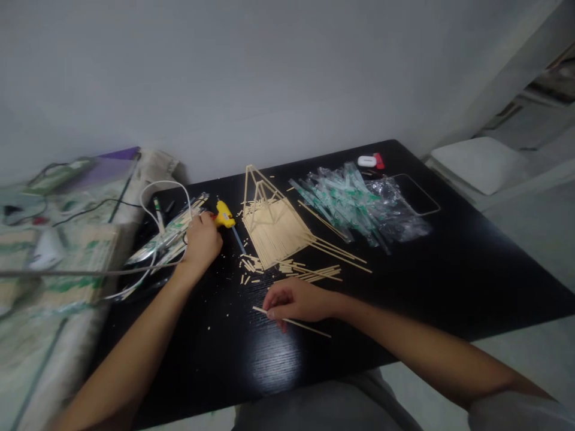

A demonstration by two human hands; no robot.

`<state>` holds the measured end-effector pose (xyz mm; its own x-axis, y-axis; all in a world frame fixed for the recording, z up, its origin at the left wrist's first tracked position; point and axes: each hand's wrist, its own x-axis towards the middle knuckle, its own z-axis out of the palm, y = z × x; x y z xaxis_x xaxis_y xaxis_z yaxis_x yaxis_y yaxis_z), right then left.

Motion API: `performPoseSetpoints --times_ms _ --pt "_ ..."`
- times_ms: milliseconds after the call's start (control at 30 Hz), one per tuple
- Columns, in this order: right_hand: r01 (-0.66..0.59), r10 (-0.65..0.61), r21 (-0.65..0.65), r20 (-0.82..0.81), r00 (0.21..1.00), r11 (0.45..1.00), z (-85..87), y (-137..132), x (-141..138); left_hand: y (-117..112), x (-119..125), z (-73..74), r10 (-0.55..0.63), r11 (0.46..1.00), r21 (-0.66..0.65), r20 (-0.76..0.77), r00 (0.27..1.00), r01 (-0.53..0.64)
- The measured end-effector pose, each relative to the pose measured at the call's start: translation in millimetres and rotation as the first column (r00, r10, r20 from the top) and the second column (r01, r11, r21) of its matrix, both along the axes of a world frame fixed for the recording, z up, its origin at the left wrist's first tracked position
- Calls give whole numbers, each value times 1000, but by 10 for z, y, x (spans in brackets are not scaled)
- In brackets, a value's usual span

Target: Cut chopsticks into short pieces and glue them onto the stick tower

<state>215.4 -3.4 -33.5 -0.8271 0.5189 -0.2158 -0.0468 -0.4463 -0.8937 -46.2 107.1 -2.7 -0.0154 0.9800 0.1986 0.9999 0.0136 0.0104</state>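
My left hand (203, 238) is closed at the near side of a yellow hot glue gun (225, 215), fingers partly hidden. A translucent glue stick (239, 240) lies in line with the gun's rear. Over the near part of the table, my right hand (300, 300) pinches a thin wooden stick (309, 328), which slants down to the right. Beyond it lies a flat panel of side-by-side sticks (281, 230), with a pointed stick frame (258, 194) rising from its far left part.
Short cut pieces (251, 263) and loose sticks (321, 273) surround the panel. Crumpled plastic wrappers (341, 200) cover the back right, near a white case (367, 161). A white cable (164, 182) loops beside my left hand, over packaged sticks (173, 230).
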Motion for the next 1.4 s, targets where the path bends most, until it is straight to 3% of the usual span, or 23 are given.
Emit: performPoseSetpoints --times_ms 167,267,333,400,433,500,567,700,767,833,933,1067,1233,1400 --pt "-2 2 29 3 1000 1000 8 11 5 -119 -78 243 -23 989 147 197 980 -6" --pt "-28 26 69 32 999 997 19 12 19 -300 -71 387 11 986 150 405 914 -78" --pt "-42 35 115 62 997 992 44 11 39 -451 -27 416 81 985 86 543 836 -151" --pt "-37 17 206 95 995 978 101 13 76 -606 43 378 115 993 -68 719 685 -96" --pt "-33 3 265 113 994 964 145 18 102 -678 84 338 84 996 -82 810 581 -30" --pt "-35 -34 396 166 986 917 265 42 174 -801 167 235 30 987 -91 914 406 132" --pt "-45 -102 529 246 964 847 407 89 265 -885 236 128 23 979 -91 938 345 182" --pt "11 -372 763 302 878 646 628 232 472 -945 295 -8 74 979 -120 963 260 164" --pt "17 -478 834 299 826 551 657 306 570 -948 291 -23 81 981 -122 966 247 152" --pt "-8 -560 883 305 771 469 628 365 651 -947 281 -20 76 984 -120 953 292 136" --pt "-100 -622 921 332 709 377 516 418 722 -949 279 -28 72 988 -118 925 373 103" --pt "-198 -652 943 330 683 269 358 451 720 -945 303 -99 40 988 -97 912 408 120" --pt "-242 -651 947 322 688 214 269 511 664 -926 332 -181 42 995 -76 911 410 68" --pt "-261 -636 943 333 696 208 235 556 615 -905 325 -193 127 991 -133 934 335 -3"
